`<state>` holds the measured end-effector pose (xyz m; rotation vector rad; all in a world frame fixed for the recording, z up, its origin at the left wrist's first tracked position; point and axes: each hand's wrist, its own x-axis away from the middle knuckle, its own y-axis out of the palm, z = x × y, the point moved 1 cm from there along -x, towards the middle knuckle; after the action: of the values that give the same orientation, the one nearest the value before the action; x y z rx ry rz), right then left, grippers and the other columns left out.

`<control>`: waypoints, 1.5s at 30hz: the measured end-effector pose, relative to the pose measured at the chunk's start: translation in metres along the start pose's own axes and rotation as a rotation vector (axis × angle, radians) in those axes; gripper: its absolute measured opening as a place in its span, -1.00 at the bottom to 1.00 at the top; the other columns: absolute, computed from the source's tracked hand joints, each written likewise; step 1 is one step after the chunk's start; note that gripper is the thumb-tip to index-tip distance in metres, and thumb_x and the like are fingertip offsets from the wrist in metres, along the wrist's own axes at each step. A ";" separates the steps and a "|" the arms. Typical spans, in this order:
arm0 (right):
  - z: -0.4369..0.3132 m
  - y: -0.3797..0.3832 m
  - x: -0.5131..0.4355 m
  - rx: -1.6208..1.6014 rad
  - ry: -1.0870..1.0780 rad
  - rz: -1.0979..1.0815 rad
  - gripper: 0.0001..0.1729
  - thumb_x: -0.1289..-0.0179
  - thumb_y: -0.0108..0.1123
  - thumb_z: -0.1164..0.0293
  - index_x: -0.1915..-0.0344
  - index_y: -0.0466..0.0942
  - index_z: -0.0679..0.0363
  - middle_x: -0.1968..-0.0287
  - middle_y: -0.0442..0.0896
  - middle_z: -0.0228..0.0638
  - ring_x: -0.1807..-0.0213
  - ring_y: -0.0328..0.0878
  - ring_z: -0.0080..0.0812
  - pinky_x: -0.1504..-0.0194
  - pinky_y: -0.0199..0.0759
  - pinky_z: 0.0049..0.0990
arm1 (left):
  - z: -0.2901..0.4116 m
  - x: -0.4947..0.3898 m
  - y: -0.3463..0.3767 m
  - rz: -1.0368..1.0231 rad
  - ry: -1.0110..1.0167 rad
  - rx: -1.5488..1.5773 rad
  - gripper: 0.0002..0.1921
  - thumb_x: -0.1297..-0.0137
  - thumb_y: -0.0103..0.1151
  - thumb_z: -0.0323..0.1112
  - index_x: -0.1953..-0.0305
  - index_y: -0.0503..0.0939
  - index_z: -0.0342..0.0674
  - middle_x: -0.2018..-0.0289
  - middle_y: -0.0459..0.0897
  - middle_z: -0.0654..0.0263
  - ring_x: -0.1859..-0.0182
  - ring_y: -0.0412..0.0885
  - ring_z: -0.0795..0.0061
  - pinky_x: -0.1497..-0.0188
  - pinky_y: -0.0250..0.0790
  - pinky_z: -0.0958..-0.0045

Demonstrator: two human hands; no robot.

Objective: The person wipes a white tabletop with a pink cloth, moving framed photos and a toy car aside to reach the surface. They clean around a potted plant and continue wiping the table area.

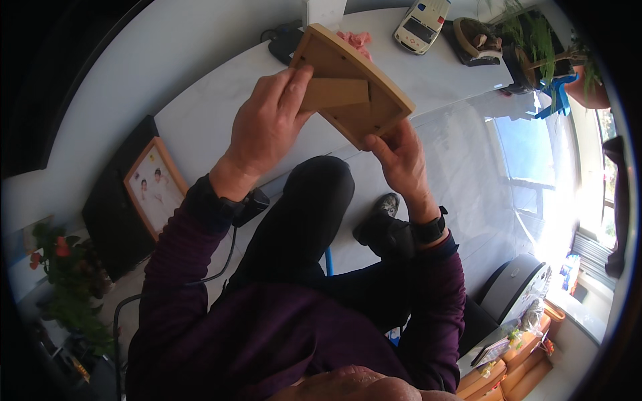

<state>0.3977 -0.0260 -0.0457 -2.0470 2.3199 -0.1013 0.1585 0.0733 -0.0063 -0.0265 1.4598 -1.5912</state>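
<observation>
Between my two hands is a wooden picture frame (346, 118), tilted in the air with its brown backing board and fold-out stand turned towards me. My left hand (273, 113) grips its left side, fingers laid over the back near the stand. At the lower right corner, my right hand (404, 158) pinches the edge between thumb and fingers. The frame's front faces away and is hidden. Behind its upper edge a crumpled pink cloth (357, 44) lies partly covered on the white cabinet top (215, 95).
A toy police car (422, 26) and a dark ornament (474, 42) stand on the cabinet by potted greenery (544, 50). A black item (283, 45) sits near the wall. Left, another framed photo (155, 185) leans on a dark cabinet (118, 210). A black cable (228, 258) passes my left arm.
</observation>
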 end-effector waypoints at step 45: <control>0.022 0.007 -0.008 0.651 -0.246 0.133 -0.74 -0.44 0.41 0.39 -0.06 0.67 0.18 -0.02 0.77 -0.18 0.02 0.81 -0.15 0.08 0.65 -0.21 | -0.310 0.145 -0.017 -0.178 -1.016 0.689 -0.47 -0.58 0.28 -0.23 -0.45 0.41 -0.21 -0.11 0.63 0.32 -0.06 0.47 0.60 -0.12 0.36 0.41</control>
<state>0.3934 -0.0177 -0.0687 -1.4892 1.9204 -0.4937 -0.1113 0.2168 -0.1623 -0.4963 0.1150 -1.7392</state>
